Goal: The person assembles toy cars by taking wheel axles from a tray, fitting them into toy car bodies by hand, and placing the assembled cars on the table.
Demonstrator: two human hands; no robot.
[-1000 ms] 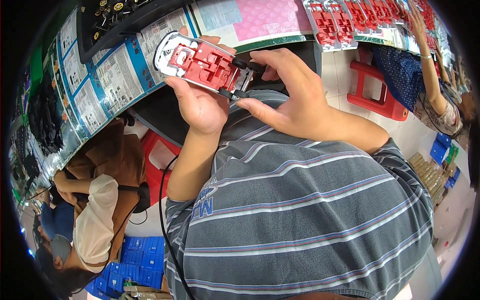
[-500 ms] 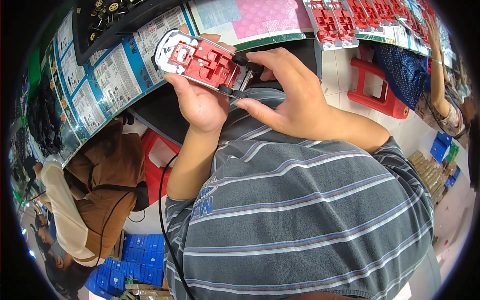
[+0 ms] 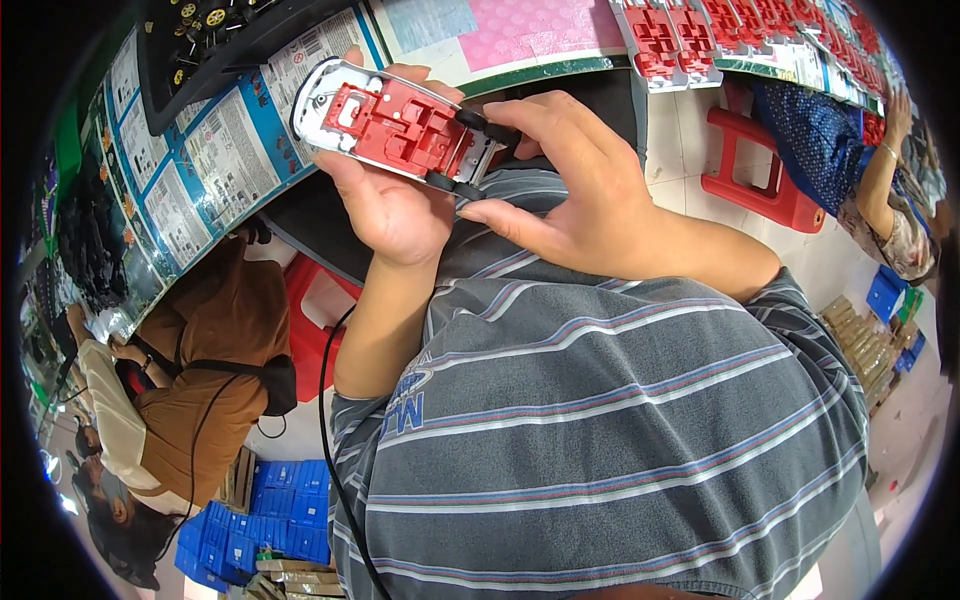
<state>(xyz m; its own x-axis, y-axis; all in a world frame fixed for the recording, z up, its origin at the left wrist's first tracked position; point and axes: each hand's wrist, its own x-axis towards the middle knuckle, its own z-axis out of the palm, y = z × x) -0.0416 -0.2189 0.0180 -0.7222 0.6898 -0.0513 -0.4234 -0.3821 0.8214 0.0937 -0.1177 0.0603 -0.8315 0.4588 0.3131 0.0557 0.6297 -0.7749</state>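
Held up over the near table edge is a toy car (image 3: pixel 398 132), its red-and-white underside facing me. My left hand (image 3: pixel 398 212) is closed around its body, the thumb on the near side and fingertips showing at the far side. Paired black wheels (image 3: pixel 455 186) sit at both corners of its right end. My right hand (image 3: pixel 605 195) spans that end, with the forefinger at the far wheels and the thumb beside the near ones. Its other fingers are partly hidden.
A black tray (image 3: pixel 215 65) of small wheels with yellow hubs stands at the upper left. Rows of red-and-white toy car bodies (image 3: pixel 655 45) line the upper right. Printed card sheets (image 3: pixel 235 150) cover the table. Other people sit on both sides, near red stools (image 3: pixel 765 185).
The toy car and my left hand have shifted slightly left. My right hand keeps its place at the wheel end, its forefinger a little farther left.
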